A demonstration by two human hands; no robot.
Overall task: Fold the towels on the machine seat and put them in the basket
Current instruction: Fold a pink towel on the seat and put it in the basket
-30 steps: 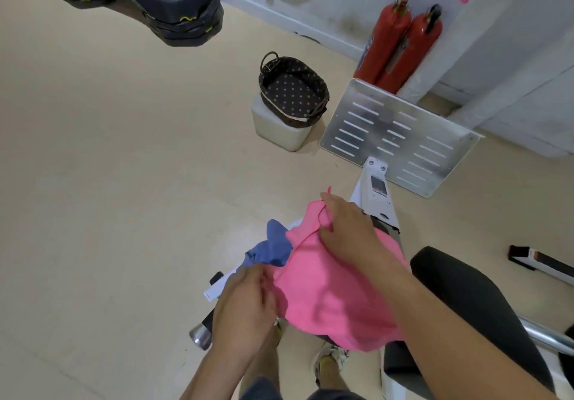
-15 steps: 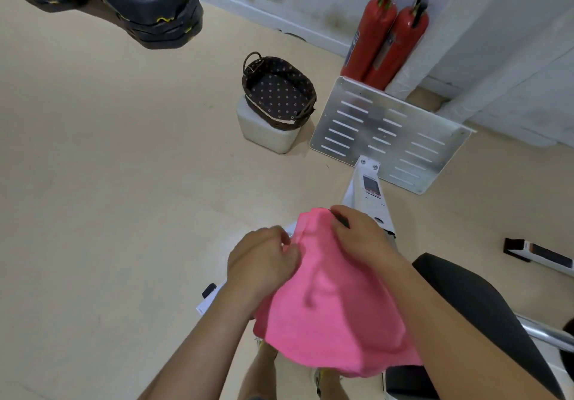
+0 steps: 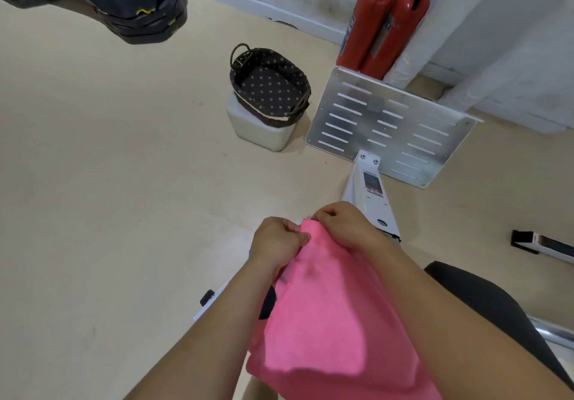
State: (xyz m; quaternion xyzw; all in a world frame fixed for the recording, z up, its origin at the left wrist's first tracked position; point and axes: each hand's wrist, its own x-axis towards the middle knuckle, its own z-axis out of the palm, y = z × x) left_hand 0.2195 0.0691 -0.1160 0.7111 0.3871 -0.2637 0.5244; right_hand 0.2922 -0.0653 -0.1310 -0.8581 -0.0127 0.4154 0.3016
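Towel (image 3: 326, 322): pink, hanging open at 6 o'clock, lifted by its top edge.
Left hand (image 3: 276, 241): fingers (image 3: 296, 234) curled, pinching that edge.
Right hand (image 3: 341, 225): pinches the same edge just beside the left.
Seat (image 3: 484, 300): black, at 4 o'clock from the towel.
Basket (image 3: 268, 88): at 11 o'clock, well apart, on a white box (image 3: 261, 132), nothing in it.
Progress: early, by my reading; no fold shows, and other towels are not visible.
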